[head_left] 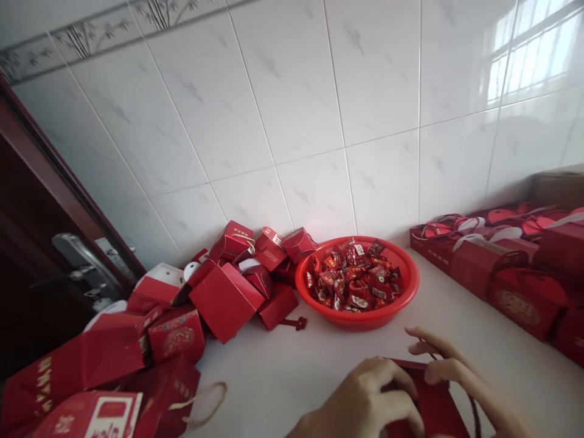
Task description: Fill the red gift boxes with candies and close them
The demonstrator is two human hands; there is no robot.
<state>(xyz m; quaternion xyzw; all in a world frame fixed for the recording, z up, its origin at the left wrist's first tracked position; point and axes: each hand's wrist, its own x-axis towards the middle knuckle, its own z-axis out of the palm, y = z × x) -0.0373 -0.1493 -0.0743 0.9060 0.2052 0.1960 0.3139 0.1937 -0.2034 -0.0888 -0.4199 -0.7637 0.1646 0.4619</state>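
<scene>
Now, the left hand has its fingers half curled over the left side of a red box — well in from the far edge of the table. The right hand, fingers slightly parted, meets its right side with a cord; how firmly, I cannot tell. Nearer the far edge, a basket of sweets stands between heaped boxes and rowed boxes.

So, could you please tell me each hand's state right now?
Left hand: holding a red box.
Right hand: at the box's edge and a dark cord; grip cannot be told.
</scene>
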